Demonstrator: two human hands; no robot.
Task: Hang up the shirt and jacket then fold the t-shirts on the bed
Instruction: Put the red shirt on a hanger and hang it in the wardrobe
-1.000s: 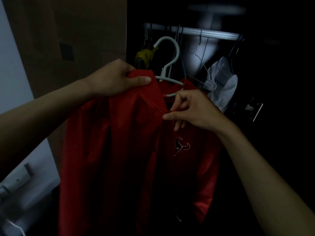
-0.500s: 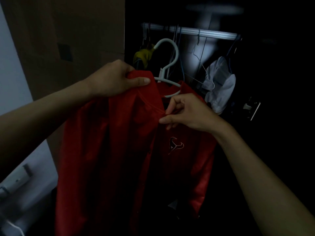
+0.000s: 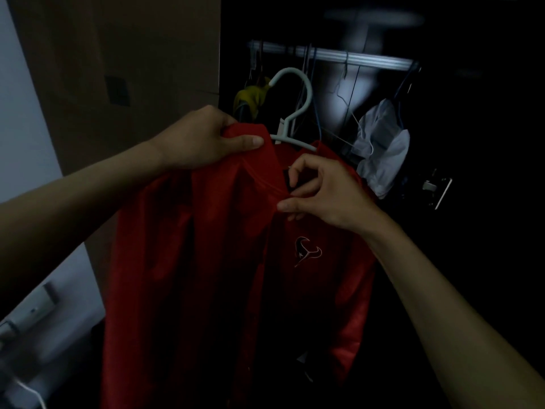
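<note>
A red jacket [image 3: 206, 276] with a small bull-head logo on the chest hangs on a pale plastic hanger [image 3: 298, 113], held up in front of a dark wardrobe. My left hand [image 3: 203, 140] grips the jacket's left shoulder and collar, thumb on top of the fabric. My right hand [image 3: 321, 193] pinches the collar edge at the front opening, just below the hanger's arm. The hanger's hook is free in the air, below the closet rail [image 3: 339, 56].
On the rail hang a yellow-green garment [image 3: 250, 97] at the left, a white garment [image 3: 383, 143] at the right and thin wire hangers between them. A brown wardrobe door [image 3: 132, 69] stands to the left. A metal latch [image 3: 436, 187] shows at the right.
My right hand has shifted slightly along the collar, fingers opening and re-pinching the front edge. The left hand keeps its hold and the jacket stays at about the same height.
</note>
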